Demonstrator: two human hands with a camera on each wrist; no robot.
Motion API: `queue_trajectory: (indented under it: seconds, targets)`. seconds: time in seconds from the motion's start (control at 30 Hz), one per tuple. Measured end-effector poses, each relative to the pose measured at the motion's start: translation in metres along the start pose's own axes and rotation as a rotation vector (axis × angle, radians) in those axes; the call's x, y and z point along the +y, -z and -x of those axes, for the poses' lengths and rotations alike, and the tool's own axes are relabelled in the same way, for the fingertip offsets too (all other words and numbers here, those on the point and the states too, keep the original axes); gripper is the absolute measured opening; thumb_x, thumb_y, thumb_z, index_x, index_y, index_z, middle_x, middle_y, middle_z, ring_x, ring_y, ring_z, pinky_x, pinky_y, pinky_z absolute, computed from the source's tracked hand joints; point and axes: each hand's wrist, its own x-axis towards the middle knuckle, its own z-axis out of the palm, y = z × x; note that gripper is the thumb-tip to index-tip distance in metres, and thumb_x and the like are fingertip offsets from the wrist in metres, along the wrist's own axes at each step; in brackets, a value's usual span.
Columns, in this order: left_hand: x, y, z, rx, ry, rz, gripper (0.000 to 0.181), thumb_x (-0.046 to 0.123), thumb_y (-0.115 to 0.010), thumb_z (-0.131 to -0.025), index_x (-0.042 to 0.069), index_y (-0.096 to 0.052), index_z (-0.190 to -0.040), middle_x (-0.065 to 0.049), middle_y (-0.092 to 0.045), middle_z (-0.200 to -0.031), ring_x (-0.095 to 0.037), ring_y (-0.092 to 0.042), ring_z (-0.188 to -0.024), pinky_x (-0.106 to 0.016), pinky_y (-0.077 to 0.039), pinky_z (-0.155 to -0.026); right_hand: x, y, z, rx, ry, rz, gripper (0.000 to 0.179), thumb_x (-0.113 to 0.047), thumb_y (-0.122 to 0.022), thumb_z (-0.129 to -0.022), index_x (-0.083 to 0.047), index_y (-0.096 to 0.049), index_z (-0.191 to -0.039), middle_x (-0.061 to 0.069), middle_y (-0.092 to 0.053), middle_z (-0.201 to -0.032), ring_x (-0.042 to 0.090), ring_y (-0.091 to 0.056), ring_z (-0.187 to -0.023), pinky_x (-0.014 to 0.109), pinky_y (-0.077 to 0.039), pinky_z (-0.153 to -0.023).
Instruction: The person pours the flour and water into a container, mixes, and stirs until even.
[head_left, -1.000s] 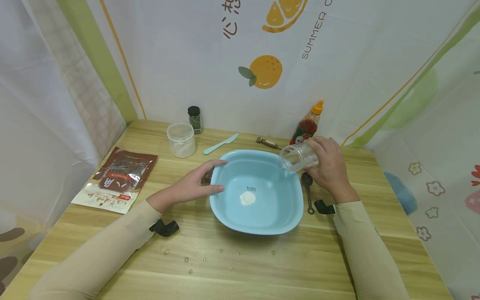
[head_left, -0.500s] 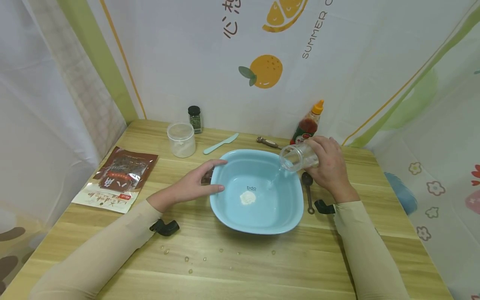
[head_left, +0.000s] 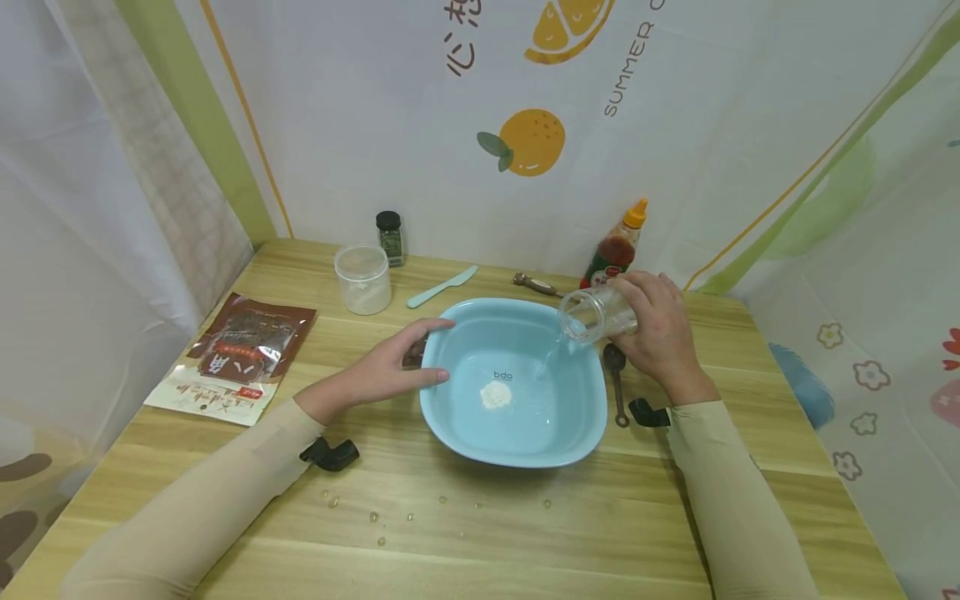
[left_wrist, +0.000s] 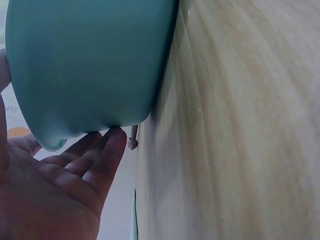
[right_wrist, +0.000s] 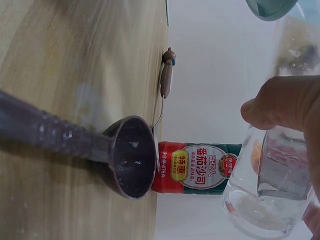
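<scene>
Tilting over the right rim of one smooth, pale-blue, rounded-square basin, a clear cylindrical cup spills a thin stream of clear liquid; one white powder heap lies on the basin's floor. The right hand is clamped round the cup; the left hand, thumb and fingers spread apart, touches the basin's left side. This basin stands mid-bench, on the wood-grained bench. One dark-brown round-bowled scoop lies just right of it. Along the back edge are two jars, one clear and wide, one small, black-capped, with green contents, one flat mint-green knife and one red-filled sauce bottle. Near the left edge lies one glossy brown-and-white pouch.
</scene>
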Motion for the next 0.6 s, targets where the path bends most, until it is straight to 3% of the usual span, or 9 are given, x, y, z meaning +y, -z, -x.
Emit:
queue_trajectory:
  seconds: [0.6]
  targets:
    - [-0.0002,-0.0006,0.0007,0.007,0.0,-0.016,0.074,0.011,-0.078,-0.104,0.004,-0.04,-0.168,-0.028,-0.061,-0.154,-0.043,-0.067,-0.136,-0.05,-0.061,-0.108,-0.002,0.0031,-0.0011,-0.014,-0.01,0.006,0.081,-0.003,-0.1,-0.075,-0.008,-0.06,-0.145,0.023,-0.062,-0.146,0.051,-0.057,-0.133,0.072,-0.029,-0.129]
